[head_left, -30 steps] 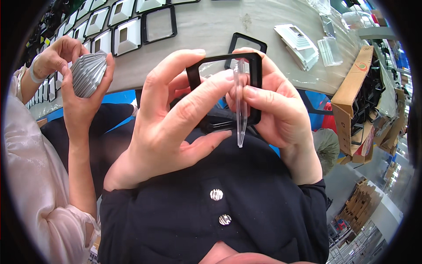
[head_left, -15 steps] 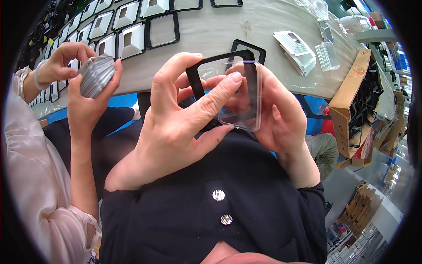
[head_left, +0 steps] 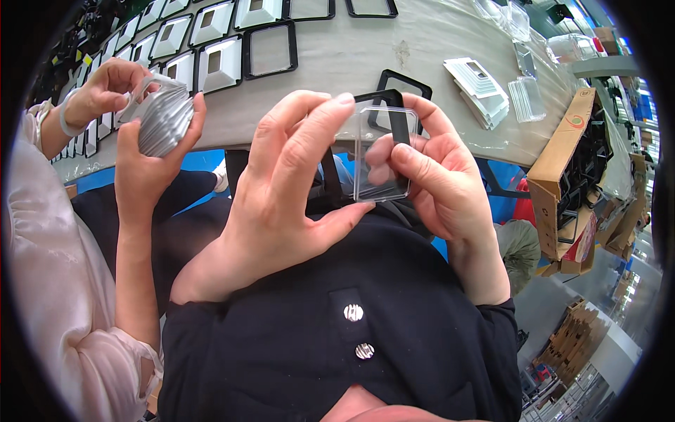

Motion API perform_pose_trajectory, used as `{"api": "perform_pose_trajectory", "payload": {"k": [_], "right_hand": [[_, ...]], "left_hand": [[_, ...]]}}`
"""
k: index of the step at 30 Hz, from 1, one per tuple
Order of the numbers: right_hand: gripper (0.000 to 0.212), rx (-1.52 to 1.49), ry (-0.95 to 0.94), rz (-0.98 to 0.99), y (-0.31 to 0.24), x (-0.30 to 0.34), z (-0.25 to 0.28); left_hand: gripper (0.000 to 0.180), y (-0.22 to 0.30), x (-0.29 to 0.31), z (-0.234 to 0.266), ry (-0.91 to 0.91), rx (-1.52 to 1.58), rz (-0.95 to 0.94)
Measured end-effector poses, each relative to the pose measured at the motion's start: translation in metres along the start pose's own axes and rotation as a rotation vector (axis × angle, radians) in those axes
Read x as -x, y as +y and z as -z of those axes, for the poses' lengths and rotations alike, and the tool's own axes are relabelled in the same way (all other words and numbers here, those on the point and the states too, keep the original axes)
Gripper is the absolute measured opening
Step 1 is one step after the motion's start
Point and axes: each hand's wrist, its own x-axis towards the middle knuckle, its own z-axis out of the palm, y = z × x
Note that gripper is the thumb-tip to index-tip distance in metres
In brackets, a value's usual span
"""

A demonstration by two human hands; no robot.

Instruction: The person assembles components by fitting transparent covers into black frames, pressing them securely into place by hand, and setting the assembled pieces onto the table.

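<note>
In front of my chest I hold a clear plastic cover (head_left: 363, 165) with rounded corners, and a black rectangular frame (head_left: 399, 126) lies behind it. My right hand (head_left: 450, 172) pinches the cover near its right side, thumb in front and fingers seen through the plastic. With fingertips by the upper left corner and thumb at the lower edge, my left hand (head_left: 271, 172) spans the left side of the pieces. The left fingers partly hide the frame. Another black frame (head_left: 425, 91) lies on the table just beyond.
Rows of black frames with white inserts (head_left: 219, 65) cover the table's far left. White stacked pieces (head_left: 478, 88) and clear plates (head_left: 526, 98) lie to the right. A cardboard box (head_left: 555, 165) of black frames stands right. At left, a co-worker's hands (head_left: 144, 165) hold a stack of thin pieces.
My right thumb has come round onto the front of the clear cover. My left thumb side stays low while its index finger has moved back from across the cover to its upper left corner.
</note>
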Motion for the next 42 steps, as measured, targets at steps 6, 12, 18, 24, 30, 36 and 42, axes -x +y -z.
{"api": "perform_pose_trajectory", "payload": {"k": [6, 12, 18, 24, 30, 36, 42], "right_hand": [[0.021, 0.159, 0.196, 0.246, 0.001, 0.0, 0.003], [0.029, 1.289, 0.06, 0.993, -0.019, -0.001, -0.013], [0.032, 1.369, -0.12, 0.973, -0.017, -0.008, -0.005], [0.045, 1.023, 0.154, 0.878, -0.001, -0.01, -0.006], [0.07, 0.303, 0.033, 0.065, -0.016, -0.008, -0.013], [0.072, 0.324, -0.026, 0.024, -0.03, -0.01, -0.015], [0.073, 0.402, -0.025, 0.032, -0.035, -0.011, -0.019]], "left_hand": [[0.099, -0.003, 0.006, 0.003, 0.06, 0.0, 0.073], [0.101, -0.007, 0.005, -0.003, 0.038, 0.21, 0.193], [0.101, -0.004, 0.003, 0.004, -0.03, 0.794, 0.382], [0.103, -0.001, 0.004, 0.003, -0.025, 0.664, 0.213], [0.119, -0.003, 0.002, 0.002, -0.009, 0.337, 0.034], [0.124, 0.002, 0.001, 0.006, -0.019, 0.299, 0.0], [0.126, 0.002, 0.0, 0.005, -0.032, 0.261, -0.007]]}}
